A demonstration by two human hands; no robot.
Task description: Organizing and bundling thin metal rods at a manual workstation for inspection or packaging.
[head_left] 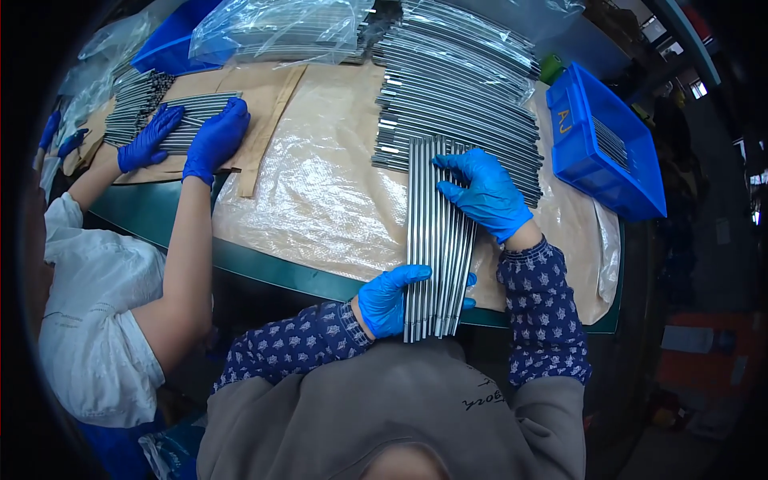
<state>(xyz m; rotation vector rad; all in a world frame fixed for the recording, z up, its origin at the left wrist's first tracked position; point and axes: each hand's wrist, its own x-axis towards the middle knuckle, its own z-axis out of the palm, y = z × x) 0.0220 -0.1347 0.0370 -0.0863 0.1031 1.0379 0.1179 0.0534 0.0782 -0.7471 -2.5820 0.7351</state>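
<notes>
A bundle of slim shiny metal rods (436,240) lies lengthwise in front of me, its near ends past the table edge. My left hand (388,299), in a light blue glove, is closed around the near part of the bundle, thumb on top and fingertips showing at its right side. At the far end, my right hand (482,192), gloved alike, has thumb and fingers bent against the rods at the bundle's right edge. Just beyond lies a wide layer of similar metal rods (456,104), partly overlapped by the bundle's far end.
A blue plastic bin (604,148) with some rods stands at the right. On the left, a co-worker's dark-blue-gloved hands (216,140) rest on other rods (192,120). Clear plastic film (320,160) over brown paper covers the green table (296,274). Plastic-wrapped rods (280,32) lie at the back.
</notes>
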